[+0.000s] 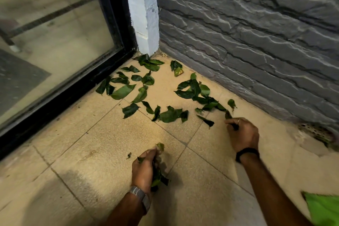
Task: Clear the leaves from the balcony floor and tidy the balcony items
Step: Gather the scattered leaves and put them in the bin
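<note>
Several green leaves (146,86) lie scattered over the beige tiled balcony floor (88,152), thickest toward the corner. My left hand (144,169) is low in the middle and grips a bunch of gathered leaves (158,178) that stick out below its palm. My right hand (243,135) is farther right, knuckles up, and its fingers pinch a dark leaf (228,115) at the edge of the scatter. A small leaf scrap (129,155) lies just left of my left hand.
A black-framed glass door (60,46) runs along the left. A white pillar (145,14) stands in the corner, and a grey stone wall (256,38) runs along the right. A perforated drain cover (315,132) sits at the wall's foot. A green item (322,207) lies at bottom right.
</note>
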Demonstrator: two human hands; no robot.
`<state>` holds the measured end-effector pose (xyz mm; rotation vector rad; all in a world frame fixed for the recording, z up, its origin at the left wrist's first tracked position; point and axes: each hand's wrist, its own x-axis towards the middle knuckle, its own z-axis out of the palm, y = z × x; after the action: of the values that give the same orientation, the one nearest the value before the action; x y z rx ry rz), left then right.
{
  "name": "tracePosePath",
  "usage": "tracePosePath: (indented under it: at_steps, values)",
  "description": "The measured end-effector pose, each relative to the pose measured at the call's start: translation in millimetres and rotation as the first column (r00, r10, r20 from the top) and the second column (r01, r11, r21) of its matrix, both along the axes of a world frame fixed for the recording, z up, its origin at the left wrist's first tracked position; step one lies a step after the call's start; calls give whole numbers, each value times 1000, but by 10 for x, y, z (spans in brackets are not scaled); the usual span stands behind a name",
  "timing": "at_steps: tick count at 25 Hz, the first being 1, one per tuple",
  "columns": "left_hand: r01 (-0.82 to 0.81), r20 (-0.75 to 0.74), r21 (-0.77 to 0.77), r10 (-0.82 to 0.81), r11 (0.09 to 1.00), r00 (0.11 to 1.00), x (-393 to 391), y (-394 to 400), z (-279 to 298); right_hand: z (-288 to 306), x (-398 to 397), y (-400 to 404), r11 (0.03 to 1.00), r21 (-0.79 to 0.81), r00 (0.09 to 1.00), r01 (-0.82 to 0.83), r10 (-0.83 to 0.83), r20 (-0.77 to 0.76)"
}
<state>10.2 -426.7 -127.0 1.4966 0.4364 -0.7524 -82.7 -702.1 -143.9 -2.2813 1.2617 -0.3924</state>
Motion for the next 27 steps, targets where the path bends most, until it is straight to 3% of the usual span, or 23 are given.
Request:
tracePosePath:
  at_steps: [3, 5, 8, 12, 15, 18, 20, 23, 25, 27]
  values:
    - [39, 9, 12, -39, 999, 999, -66, -38, -74, 114, -52, 911, 964, 208, 965, -168, 118, 233]
    - [19, -7, 19, -19, 1000, 1000, -121, -91, -128, 102, -95, 1560, 902, 321, 939, -288, 201, 278]
    - [20, 29, 58, -22, 998, 999, -204, -132, -137, 88, -155, 2110, 863, 428, 943, -267, 143, 300]
    - [126, 111, 11, -126, 992, 986, -293, -139, -46, 171, -271, 2410, 874, 410, 949, -262, 156, 273]
    - [174, 147, 53, -180, 983, 973, -288, -110, -9, 281, -258, 2355, 836, 429, 940, -342, 311, 144]
    - [137, 121, 25, -139, 990, 983, -192, -80, 28, 488, -199, 1969, 750, 488, 893, -448, 341, 295]
    - [87, 70, 19, -88, 996, 994, -71, -83, 46, 624, -121, 1507, 785, 459, 896, -415, 264, 357]
    - [66, 10, 10, -66, 998, 998, 85, -85, 60, 584, 137, 521, 936, 312, 954, -162, 68, 291]
    - [71, -16, -9, -72, 997, 997, 130, -102, -6, 369, 316, -179, 995, 62, 992, -71, 65, 106]
    - [65, -64, -46, -68, 997, 996, 122, -145, -63, 92, 369, -634, 979, -91, 971, -181, 162, -178]
